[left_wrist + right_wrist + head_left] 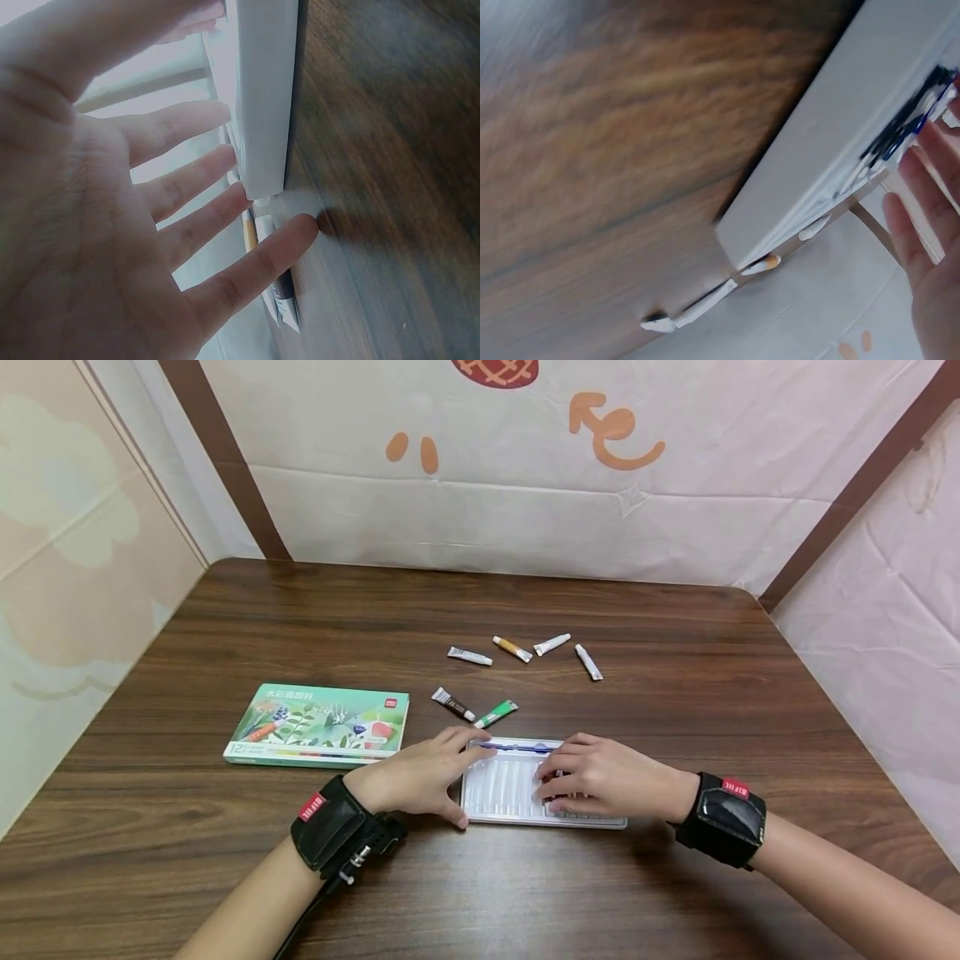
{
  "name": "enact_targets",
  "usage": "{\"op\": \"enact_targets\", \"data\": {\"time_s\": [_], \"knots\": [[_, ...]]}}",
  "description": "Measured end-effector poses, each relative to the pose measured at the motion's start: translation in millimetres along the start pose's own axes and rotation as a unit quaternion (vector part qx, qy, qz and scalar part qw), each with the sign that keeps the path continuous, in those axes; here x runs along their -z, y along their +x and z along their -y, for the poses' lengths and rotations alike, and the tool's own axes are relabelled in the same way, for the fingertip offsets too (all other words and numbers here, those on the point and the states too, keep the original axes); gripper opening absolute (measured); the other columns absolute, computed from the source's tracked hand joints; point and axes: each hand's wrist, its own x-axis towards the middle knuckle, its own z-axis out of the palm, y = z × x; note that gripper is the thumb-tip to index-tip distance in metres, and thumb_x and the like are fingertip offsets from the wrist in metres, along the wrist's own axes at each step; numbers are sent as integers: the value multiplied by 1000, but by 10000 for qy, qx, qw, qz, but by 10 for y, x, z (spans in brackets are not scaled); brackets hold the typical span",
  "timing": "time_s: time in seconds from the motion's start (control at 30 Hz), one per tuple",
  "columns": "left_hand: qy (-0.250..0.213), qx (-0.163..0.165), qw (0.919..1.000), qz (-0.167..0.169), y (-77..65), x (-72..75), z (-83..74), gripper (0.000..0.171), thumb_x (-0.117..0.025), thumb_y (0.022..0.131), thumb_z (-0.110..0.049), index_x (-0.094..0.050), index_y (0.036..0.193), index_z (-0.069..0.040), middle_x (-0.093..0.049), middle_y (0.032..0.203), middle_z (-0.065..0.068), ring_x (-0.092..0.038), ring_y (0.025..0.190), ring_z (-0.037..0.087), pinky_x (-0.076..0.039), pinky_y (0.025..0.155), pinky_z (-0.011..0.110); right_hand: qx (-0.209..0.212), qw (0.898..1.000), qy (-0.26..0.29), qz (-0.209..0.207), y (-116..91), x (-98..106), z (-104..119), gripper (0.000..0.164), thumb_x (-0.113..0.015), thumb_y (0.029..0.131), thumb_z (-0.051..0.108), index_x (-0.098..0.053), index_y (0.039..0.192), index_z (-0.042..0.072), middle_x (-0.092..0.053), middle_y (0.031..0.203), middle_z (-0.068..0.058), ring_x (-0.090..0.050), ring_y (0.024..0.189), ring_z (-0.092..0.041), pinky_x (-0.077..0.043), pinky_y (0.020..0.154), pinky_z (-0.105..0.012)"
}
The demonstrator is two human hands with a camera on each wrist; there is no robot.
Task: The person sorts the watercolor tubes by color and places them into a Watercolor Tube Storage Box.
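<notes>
- Sits low in the middle of the frame, on the brown desk [480,893]: a white tray [498,789]. Has long bare slots on the left side. Has a thin blue stick [525,747] along the top edge.
- Around the left end of the tray: the left grip [420,772]. Is wide open, with straight fingers spread apart. Has the thumb by the near corner and fingertips at the far corner.
- Over the right side of the tray: the right grip [596,772]. Has bent fingers pointing down into it. Cannot tell how tight, or if holding anything.
- In the right wrist view, at the upper right, just by those fingertips: a dark blue thing [904,116] in the tray. Looks too blurry to name.
- Just past the tray, near its far left corner: a green tube [496,714] and a dark brown tube [453,703], close together.
- Higher up, near the middle of the frame: a gray tube [470,656], a yellow-brown tube [512,649] and two white tubes [552,644].
- Lies flat left of the middle: a green box [318,718] with plant pictures, just beside the left grip.
</notes>
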Motion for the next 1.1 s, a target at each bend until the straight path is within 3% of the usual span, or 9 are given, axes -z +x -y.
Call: {"op": "enact_targets", "data": {"time_s": [0.1, 0.6, 0.9, 1.1], "knots": [[-5, -5, 10000, -14, 1, -4, 0, 81, -78, 72, -31, -39, 138, -3, -28, 141, 11, -27, 127, 27, -34, 95, 40, -110, 9999, 49, -32, 3, -11, 17, 20, -58, 90, 34, -70, 97, 19, -60, 103, 3, -54, 97, -14, -40, 85, -33], [-58, 23, 10000, 15, -4, 3, -3, 81, -78, 73, -30, -39, 138, -4, -28, 141, 11, -27, 127, 27, -34, 94, 41, -385, 9990, 162, 129, 28, 6, 68, 18, -64, 87, 31, -71, 98, 18, -61, 101, 3, -54, 95, -13, -41, 85, -33], [-39, 2, 10000, 27, -3, 14, -6, 81, -78, 73, -31, -38, 138, -3, -28, 141, 12, -26, 127, 27, -34, 95, 41, -188, 9993, -11, -314, 26, -77, 44, 16, -67, 84, 31, -71, 92, 17, -61, 98, 3, -56, 90, -12, -42, 80, -30], [-21, 54, 10000, 43, -7, -4, 6, 80, -77, 73, -31, -39, 138, -4, -27, 142, 11, -26, 128, 27, -35, 93, 42, -422, 9988, 202, -170, 3, -85, 59, 23, -63, 87, 31, -67, 104, 17, -60, 102, 4, -55, 96, -13, -42, 83, -33]]}}
